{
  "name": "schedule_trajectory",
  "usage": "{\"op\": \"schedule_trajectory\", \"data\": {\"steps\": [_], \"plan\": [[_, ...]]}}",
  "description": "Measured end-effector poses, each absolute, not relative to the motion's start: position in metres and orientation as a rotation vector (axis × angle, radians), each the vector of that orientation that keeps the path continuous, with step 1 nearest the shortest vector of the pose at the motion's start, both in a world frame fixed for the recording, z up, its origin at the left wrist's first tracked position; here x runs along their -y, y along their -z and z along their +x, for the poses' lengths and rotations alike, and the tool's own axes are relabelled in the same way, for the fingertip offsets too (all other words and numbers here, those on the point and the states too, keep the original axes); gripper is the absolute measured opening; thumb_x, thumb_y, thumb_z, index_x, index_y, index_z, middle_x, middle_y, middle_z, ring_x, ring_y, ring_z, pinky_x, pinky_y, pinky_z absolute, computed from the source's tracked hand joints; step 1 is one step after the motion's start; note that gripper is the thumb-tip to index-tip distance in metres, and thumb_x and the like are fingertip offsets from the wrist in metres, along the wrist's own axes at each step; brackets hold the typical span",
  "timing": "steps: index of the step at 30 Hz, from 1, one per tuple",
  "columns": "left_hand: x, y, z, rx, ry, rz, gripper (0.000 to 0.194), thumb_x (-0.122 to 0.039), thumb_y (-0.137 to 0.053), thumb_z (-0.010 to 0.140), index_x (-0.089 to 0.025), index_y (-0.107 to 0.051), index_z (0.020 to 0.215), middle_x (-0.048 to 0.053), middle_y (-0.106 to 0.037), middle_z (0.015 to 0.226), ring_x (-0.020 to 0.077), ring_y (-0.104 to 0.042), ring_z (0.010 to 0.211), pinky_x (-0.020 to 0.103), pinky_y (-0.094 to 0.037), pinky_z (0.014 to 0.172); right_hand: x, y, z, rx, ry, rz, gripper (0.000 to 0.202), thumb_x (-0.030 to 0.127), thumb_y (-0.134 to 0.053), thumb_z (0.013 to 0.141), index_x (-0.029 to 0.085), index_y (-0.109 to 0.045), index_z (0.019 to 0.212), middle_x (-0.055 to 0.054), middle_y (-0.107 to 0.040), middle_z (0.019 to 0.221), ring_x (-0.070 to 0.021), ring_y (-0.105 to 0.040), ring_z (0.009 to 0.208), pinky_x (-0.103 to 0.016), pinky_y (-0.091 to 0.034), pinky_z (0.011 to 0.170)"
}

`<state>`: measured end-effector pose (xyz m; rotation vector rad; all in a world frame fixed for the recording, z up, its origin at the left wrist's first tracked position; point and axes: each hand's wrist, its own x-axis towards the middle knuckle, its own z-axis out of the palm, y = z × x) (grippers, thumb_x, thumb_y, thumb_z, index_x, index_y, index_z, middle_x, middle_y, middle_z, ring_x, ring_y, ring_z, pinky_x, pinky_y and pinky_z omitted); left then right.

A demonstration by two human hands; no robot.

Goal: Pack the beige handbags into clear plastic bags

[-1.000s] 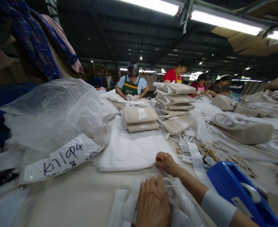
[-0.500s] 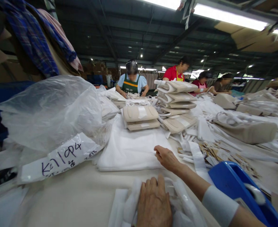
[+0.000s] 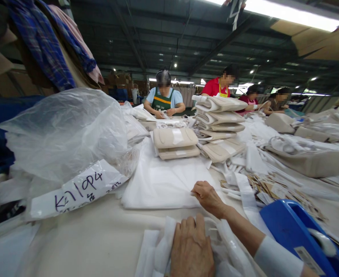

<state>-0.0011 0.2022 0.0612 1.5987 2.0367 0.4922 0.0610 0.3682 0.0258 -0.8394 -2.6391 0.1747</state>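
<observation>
My left hand (image 3: pixel 191 246) lies palm down, fingers stretched out, on a bundle wrapped in white padding (image 3: pixel 163 250) with clear plastic at the bottom of the view. The bundle's contents are mostly hidden. Ahead and to the right, my right hand (image 3: pixel 206 197) has its fingers pinched together at the right edge of a stack of thin white sheets (image 3: pixel 163 188). At the far end of those sheets rest two beige folded bag pieces (image 3: pixel 169 138), each with a white band.
A large clear plastic bag (image 3: pixel 68 134) and a handwritten label (image 3: pixel 79 188) are on the left. A taller pile of beige pieces (image 3: pixel 219 115) stands behind. A blue tape dispenser (image 3: pixel 296 234) sits at right. Co-workers (image 3: pixel 163 96) work across the table.
My right hand's fingers have closed from a looser curl into a pinch at the sheets' edge. My left hand stays on the bundle. The view has shifted slightly.
</observation>
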Motion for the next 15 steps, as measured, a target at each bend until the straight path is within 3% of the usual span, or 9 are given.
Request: {"op": "schedule_trajectory", "data": {"steps": [8,15], "plan": [[-0.202,-0.055,-0.001,-2.062,-0.552,1.652,0.045,-0.021,-0.035,0.084,-0.020,-0.043,0.128,0.009,-0.055,0.113,0.0267,-0.046,0.107,0.046,-0.031,0.096,-0.364,-0.005,0.075,2.640,-0.247,-0.822,0.010,0.010,-0.056,0.075,0.018,-0.059,0.069,-0.003,-0.058,0.073,-0.0156,-0.054,0.072,-0.026,-0.039,0.069],[-0.202,-0.051,0.000,-2.107,-0.557,1.660,0.046,-0.020,-0.037,0.083,-0.020,-0.042,0.129,0.008,-0.053,0.123,0.0253,-0.045,0.112,0.044,-0.031,0.098,-0.362,0.003,0.072,2.684,-0.364,-0.850,0.016,0.002,-0.056,0.065,0.018,-0.053,0.061,0.000,-0.054,0.066,-0.0138,-0.051,0.067,-0.024,-0.037,0.063]]}}
